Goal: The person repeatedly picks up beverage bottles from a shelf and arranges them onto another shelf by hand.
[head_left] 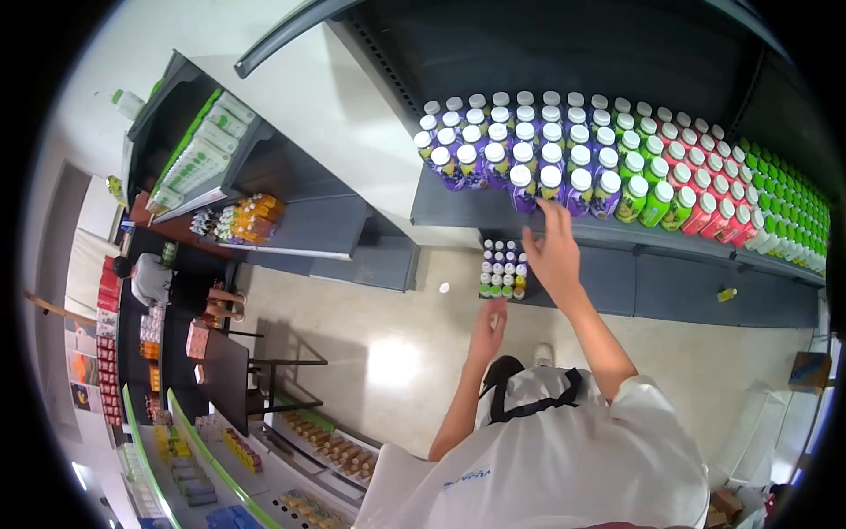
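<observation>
My right hand (pixel 555 254) is raised at the front of the dark shelf, thumb and fingers apart. Its fingertips are right at the lower part of a purple-labelled bottle (pixel 523 189) with a white cap in the front row. Several rows of such bottles stand upright around it. Lower down, my left hand (pixel 487 331) hangs open with nothing in it, its fingertips close to a block of small bottles (pixel 502 268) below the shelf. That block has white, purple, green and yellow tops.
To the right on the shelf stand green bottles (pixel 656 203), pink bottles (pixel 718 216) and more green-capped ones (pixel 793 189). A small yellow-green bottle (pixel 727 294) lies on the lower ledge. At left are a stocked shelf (pixel 304 238), a dark table (pixel 227 375) and another person (pixel 163 286).
</observation>
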Demonstrator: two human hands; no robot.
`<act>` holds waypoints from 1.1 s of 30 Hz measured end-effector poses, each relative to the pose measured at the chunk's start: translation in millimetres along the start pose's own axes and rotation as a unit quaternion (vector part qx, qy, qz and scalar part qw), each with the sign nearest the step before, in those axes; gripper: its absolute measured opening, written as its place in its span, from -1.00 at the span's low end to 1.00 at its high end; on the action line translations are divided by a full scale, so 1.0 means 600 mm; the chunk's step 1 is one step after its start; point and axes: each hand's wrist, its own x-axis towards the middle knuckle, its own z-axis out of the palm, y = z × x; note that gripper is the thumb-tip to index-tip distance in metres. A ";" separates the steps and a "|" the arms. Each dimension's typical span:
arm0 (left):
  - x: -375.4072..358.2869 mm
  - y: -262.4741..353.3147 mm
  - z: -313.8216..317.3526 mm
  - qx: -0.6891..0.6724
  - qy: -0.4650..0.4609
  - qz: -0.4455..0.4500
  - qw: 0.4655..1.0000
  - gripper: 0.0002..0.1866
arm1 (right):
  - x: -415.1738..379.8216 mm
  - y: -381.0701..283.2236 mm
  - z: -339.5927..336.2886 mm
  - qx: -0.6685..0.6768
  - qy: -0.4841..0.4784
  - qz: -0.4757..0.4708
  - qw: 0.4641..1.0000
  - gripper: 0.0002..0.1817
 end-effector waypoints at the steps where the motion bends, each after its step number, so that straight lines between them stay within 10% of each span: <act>1: 0.040 0.021 -0.004 -0.036 0.013 0.031 0.999 -0.71 | 0.033 -0.006 0.023 -0.034 0.008 -0.020 0.999 -0.41; 14: 0.233 0.037 -0.045 -0.135 -0.103 0.001 0.985 -0.42 | 0.072 -0.003 0.128 -0.144 -0.043 0.064 0.987 -0.43; 18: 0.256 0.039 -0.047 -0.167 -0.076 0.112 0.977 -0.05 | -0.031 0.012 0.137 -0.130 0.007 0.057 0.990 -0.42; 20: 0.261 0.035 -0.029 0.099 -0.050 0.340 0.934 -0.20 | -0.095 0.026 0.129 -0.141 0.024 0.129 0.981 -0.44; 25: 0.156 -0.012 0.068 -0.051 -0.397 0.247 0.882 -0.52 | -0.275 0.029 0.042 -0.101 0.114 0.322 0.934 -0.45; 33: -0.112 0.109 0.300 0.096 -0.732 0.370 0.564 -0.40 | -0.616 0.040 -0.134 -0.073 0.366 0.511 0.774 -0.46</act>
